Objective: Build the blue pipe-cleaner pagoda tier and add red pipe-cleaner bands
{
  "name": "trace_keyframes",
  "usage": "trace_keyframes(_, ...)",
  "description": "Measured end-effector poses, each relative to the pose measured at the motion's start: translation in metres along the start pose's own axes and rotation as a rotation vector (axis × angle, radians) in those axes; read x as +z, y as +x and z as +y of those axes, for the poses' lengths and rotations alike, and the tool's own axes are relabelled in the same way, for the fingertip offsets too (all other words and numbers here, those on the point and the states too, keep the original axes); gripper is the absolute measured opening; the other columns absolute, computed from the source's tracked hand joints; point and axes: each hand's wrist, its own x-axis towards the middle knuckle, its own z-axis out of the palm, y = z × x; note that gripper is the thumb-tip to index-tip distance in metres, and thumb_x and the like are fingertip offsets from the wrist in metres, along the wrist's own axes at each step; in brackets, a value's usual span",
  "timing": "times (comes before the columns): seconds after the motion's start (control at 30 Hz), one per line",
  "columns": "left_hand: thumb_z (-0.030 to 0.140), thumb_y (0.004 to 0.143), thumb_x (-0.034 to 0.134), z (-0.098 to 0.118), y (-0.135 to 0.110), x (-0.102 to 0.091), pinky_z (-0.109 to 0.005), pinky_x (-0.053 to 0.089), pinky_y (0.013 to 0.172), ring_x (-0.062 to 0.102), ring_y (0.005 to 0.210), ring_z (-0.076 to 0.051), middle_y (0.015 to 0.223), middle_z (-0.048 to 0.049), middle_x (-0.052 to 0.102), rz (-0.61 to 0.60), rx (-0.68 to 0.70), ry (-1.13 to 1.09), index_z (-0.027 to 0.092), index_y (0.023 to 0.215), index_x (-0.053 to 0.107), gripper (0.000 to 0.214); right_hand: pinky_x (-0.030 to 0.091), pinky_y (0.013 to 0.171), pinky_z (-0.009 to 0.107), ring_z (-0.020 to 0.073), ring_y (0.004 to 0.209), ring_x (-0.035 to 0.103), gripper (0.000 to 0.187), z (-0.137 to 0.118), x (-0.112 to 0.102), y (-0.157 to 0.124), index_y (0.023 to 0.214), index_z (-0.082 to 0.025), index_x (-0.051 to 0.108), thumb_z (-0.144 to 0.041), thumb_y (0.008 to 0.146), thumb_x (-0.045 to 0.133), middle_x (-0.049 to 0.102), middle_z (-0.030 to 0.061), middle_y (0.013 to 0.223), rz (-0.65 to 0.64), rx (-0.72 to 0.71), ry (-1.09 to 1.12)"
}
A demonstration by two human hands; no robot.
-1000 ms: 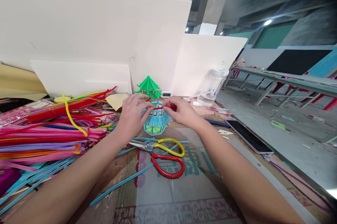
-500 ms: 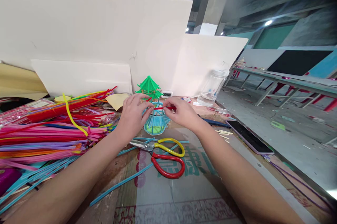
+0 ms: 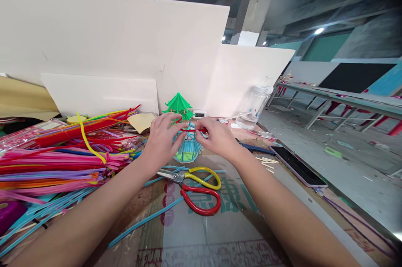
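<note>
A short red pipe cleaner (image 3: 189,130) stretches between my two hands. My left hand (image 3: 165,135) pinches its left part between thumb and fingers, and a red end shows above the fingertips. At the other end, my right hand (image 3: 213,135) is closed on it with thumb and forefinger. Just behind the hands stands a small pavilion model with a green pointed roof (image 3: 178,106) and a light blue skirted base (image 3: 188,150); my fingers hide its middle. Scissors (image 3: 201,183) with one yellow and one red handle lie below the hands, over light blue pipe cleaners (image 3: 147,220).
Bundles of coloured pipe cleaners (image 3: 63,158) cover the left side. A clear jar (image 3: 253,108) and a small digital clock (image 3: 199,114) stand at the back before white boards (image 3: 109,41). A phone (image 3: 298,165) lies at the right edge, near small pale sticks (image 3: 267,161).
Both hands stay almost in place with the red pipe cleaner held between them. The view has tilted up slightly, so things sit a little lower.
</note>
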Motion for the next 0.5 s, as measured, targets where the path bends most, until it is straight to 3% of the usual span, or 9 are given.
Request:
trace_keyframes(0.1, 0.027, 0.100, 0.055, 0.010, 0.003, -0.007, -0.053, 0.038, 0.113, 0.050, 0.134, -0.031, 0.137, -0.0129, 0.061, -0.015, 0.017, -0.067, 0.021, 0.123, 0.069, 0.028, 0.036, 0.067, 0.027, 0.0177, 0.074, 0.059, 0.007, -0.006, -0.006, 0.001, 0.090, -0.018, 0.062, -0.018, 0.088, 0.055, 0.067, 0.0033, 0.082, 0.016, -0.038, -0.005)
trace_keyframes(0.5, 0.025, 0.100, 0.056, 0.025, 0.011, -0.028, -0.053, 0.039, 0.111, 0.051, 0.132, -0.030, 0.129, -0.0100, 0.065, 0.039, -0.013, -0.136, 0.022, 0.111, 0.074, 0.021, 0.037, 0.065, 0.027, 0.0162, 0.070, 0.059, 0.006, -0.021, -0.023, 0.001, 0.091, -0.018, 0.062, -0.021, 0.091, 0.056, 0.068, 0.0029, 0.082, 0.088, -0.109, 0.001)
